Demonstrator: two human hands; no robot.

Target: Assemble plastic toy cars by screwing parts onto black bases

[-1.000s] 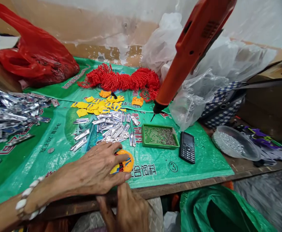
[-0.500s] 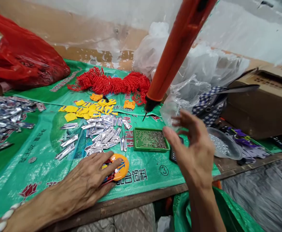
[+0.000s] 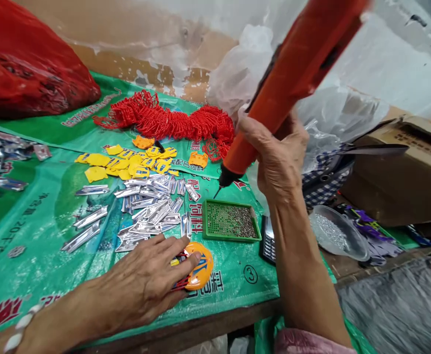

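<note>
In the head view my left hand (image 3: 156, 275) lies over an orange rounded plastic piece (image 3: 202, 268) with blue markings, pressing it on the green sheet. Some red and yellow parts show beneath its fingers; the rest is covered. My right hand (image 3: 274, 147) is wrapped round an orange electric screwdriver (image 3: 252, 130), which slants down to the left. Its thin bit is in the air above the far left corner of a green tray (image 3: 208, 236) of small screws (image 3: 243, 221). Behind my left hand is a heap of shiny metal pieces (image 3: 160, 211).
Yellow pieces (image 3: 97, 160) and bundled red netting (image 3: 178, 128) lie farther back. Right of the tray are a dark keypad device (image 3: 269, 238), a clear bowl (image 3: 359, 250) of small metal parts and a cardboard box (image 3: 378, 182). A red bag (image 3: 34, 64) stands at the back left.
My right hand has moved up and closed round the hanging screwdriver, whose tip is now lower, near the tray. My left hand stays on the orange piece. The view has shifted slightly.
</note>
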